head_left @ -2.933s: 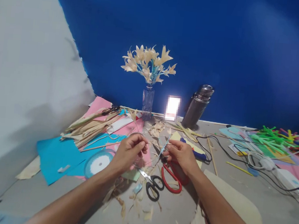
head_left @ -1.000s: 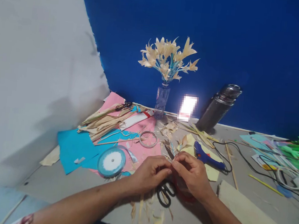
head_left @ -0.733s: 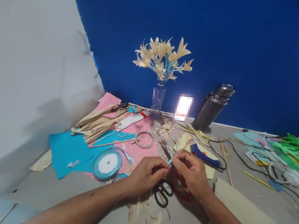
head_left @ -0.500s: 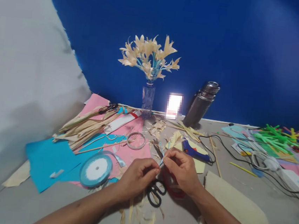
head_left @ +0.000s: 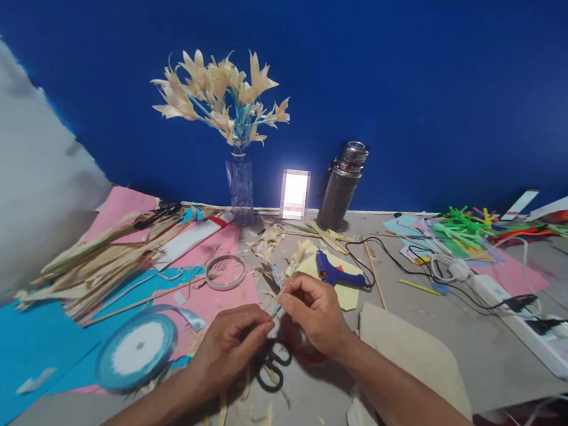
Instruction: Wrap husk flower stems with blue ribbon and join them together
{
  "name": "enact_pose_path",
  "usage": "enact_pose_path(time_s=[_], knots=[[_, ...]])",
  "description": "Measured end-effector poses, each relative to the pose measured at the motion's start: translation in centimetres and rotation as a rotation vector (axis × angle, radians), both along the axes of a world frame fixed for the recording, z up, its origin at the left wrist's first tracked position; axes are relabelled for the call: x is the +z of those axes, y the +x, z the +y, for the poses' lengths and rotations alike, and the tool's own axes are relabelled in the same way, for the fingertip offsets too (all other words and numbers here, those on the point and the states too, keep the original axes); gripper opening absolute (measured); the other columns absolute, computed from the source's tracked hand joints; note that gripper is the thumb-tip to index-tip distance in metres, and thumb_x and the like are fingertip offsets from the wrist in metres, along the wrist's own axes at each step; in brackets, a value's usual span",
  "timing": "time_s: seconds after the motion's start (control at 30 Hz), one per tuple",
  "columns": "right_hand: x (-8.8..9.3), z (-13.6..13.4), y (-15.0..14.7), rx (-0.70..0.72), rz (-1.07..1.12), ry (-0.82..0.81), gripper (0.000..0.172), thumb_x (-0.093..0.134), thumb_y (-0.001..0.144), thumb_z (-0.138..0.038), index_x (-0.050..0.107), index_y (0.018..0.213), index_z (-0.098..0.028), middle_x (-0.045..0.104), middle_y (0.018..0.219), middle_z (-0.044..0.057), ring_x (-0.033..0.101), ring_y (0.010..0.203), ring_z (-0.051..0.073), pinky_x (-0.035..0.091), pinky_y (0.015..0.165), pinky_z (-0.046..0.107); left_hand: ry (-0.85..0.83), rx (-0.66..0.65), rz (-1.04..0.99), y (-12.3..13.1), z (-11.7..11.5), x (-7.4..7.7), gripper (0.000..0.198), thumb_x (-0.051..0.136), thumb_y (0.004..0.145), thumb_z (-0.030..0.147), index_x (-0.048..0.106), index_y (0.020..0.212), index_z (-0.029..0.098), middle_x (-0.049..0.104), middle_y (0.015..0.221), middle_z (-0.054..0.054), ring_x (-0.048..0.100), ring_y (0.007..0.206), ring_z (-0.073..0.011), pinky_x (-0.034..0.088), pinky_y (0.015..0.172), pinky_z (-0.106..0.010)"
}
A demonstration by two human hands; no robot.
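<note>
My left hand [head_left: 236, 339] pinches the lower end of a thin stem wrapped in light blue [head_left: 275, 310]. Fingertips of my right hand [head_left: 315, 313] close on the same stem a little higher up. Blue-tipped strands with pale husk pieces [head_left: 276, 276] show just beyond the fingers; how they join the stem is hard to see. Below the hands lie scissors with black handles [head_left: 273, 367], their blades hidden. A red round object [head_left: 311, 355] sits partly covered under my right hand. To the left is a spool of light blue ribbon [head_left: 108, 357].
A blue glue gun [head_left: 341, 272] rests on yellow paper, its black cord running right to a power strip [head_left: 529, 324]. At the back stand a glass vase [head_left: 239, 192] of husk flowers [head_left: 220, 93] and a thermos [head_left: 341, 188]. Dried husks [head_left: 104, 256] and a tape ring [head_left: 225, 272] lie left.
The view has turned to the right, so everything on the table appears further left and more of the power strip shows. Both hands keep their pinch on the stem.
</note>
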State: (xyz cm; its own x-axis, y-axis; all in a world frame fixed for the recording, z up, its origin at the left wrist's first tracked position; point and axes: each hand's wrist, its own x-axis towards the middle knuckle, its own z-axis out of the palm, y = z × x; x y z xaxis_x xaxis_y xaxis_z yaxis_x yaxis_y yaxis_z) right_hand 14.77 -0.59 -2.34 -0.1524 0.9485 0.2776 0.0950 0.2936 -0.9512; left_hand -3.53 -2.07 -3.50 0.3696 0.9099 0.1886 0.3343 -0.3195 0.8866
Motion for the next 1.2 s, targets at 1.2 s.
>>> enact_pose_path(time_s=[1.2], knots=[[-0.3, -0.7, -0.3, 0.024, 0.033, -0.226, 0.030, 0.068, 0.084, -0.044, 0.059, 0.072, -0.018, 0.049, 0.051, -0.005, 0.044, 0.044, 0.009, 0.037, 0.045, 0.021, -0.157, -0.045, -0.146, 0.2, -0.8, -0.2, 0.015, 0.052, 0.077, 0.020, 0.055, 0.063, 0.015, 0.049, 0.057, 0.002, 0.043, 0.056, -0.0095, 0.034, 0.054, -0.021]])
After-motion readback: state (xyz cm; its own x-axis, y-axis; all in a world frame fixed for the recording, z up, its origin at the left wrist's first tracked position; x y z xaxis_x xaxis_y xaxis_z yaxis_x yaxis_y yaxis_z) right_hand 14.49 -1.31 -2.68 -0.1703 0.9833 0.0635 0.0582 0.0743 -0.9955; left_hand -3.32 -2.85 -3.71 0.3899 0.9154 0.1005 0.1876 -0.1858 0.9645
